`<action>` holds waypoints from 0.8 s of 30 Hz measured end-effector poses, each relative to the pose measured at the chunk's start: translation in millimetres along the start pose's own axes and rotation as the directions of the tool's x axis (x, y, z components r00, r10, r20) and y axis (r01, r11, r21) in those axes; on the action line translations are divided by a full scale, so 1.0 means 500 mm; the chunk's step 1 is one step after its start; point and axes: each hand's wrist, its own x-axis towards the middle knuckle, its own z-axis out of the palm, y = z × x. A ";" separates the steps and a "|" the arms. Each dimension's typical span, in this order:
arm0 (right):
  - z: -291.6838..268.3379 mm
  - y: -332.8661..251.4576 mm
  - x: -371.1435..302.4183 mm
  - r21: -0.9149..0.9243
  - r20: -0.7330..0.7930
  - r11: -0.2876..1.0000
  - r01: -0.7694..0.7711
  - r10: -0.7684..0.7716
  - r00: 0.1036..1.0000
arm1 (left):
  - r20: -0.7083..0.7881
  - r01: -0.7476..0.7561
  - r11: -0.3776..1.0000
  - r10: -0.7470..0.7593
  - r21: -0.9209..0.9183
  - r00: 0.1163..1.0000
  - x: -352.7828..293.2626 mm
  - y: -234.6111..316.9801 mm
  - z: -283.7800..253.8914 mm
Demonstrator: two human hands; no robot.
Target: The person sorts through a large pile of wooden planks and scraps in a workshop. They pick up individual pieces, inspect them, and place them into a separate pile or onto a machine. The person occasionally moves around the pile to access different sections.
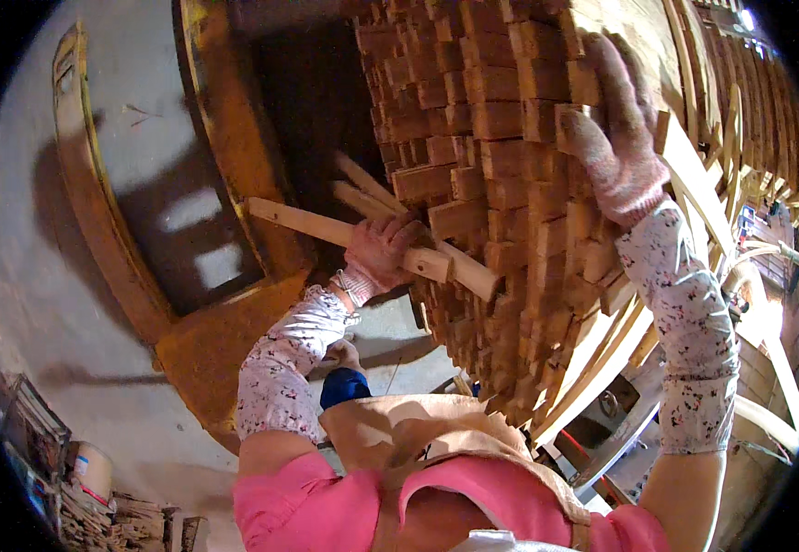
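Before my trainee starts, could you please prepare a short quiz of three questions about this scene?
1. Which hand grips a wooden strip?
2. True or false: the right hand wears no glove.
3. The forked metal frame, left of the lumber stack, is: A) blue, B) green, C) yellow?

Key: 1. The left hand. 2. False; it wears a pinkish glove. 3. C.

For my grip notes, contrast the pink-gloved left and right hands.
The left hand curls around a long, pale wooden strip; the right hand is stretched open against the stacked brown wood pieces. The left hand sits lower in view than the right hand. Both are gloved.
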 end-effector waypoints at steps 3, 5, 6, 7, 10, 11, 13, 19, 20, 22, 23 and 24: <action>0.003 -0.005 0.008 -0.006 0.020 0.999 -0.036 0.036 0.999 | 0.154 0.000 0.998 -0.010 0.066 0.988 0.013 0.034 -0.015; 0.003 0.000 0.006 -0.010 0.005 1.000 -0.010 0.010 1.000 | 0.019 -0.038 0.992 0.036 0.120 0.999 -0.001 0.044 0.008; 0.004 0.002 0.004 -0.009 -0.014 1.000 0.002 -0.002 1.000 | 0.006 -0.050 0.984 0.049 0.172 0.999 -0.003 0.040 0.023; -0.006 -0.009 0.002 -0.027 0.032 0.997 -0.066 0.067 0.997 | -0.009 -0.057 0.974 0.060 0.220 0.998 -0.005 0.037 0.036; -0.028 -0.036 -0.002 -0.107 0.099 0.969 -0.224 0.235 0.967 | 0.018 -0.044 0.983 0.042 0.177 0.999 -0.003 0.041 0.054; -0.029 -0.030 -0.009 -0.127 0.078 0.971 -0.201 0.212 0.974 | 0.041 -0.035 0.991 0.030 0.130 0.999 -0.001 0.047 0.058; -0.018 -0.011 -0.002 -0.171 0.041 0.978 -0.122 0.130 0.991 | 0.027 -0.082 0.996 0.081 0.037 0.996 0.002 0.059 0.078; -0.003 -0.006 0.020 -0.035 0.034 0.997 -0.075 0.076 0.997 | -0.086 -0.143 0.988 0.148 0.064 0.985 0.027 0.100 0.019; -0.008 -0.001 0.000 -0.079 0.022 0.992 -0.101 0.103 0.994 | -0.135 -0.179 0.981 0.189 0.080 0.973 0.033 0.105 0.030; -0.002 0.004 -0.003 -0.083 0.009 0.992 -0.091 0.092 0.996 | -0.121 -0.176 0.984 0.178 0.030 0.977 0.031 0.100 0.040; -0.004 0.002 0.000 -0.077 0.016 0.991 -0.110 0.111 0.994 | -0.100 -0.170 0.985 0.174 0.043 0.980 0.030 0.094 0.042; -0.006 -0.009 0.003 -0.073 0.029 0.989 -0.130 0.132 0.991 | -0.079 -0.162 0.986 0.166 0.048 0.983 0.027 0.090 0.045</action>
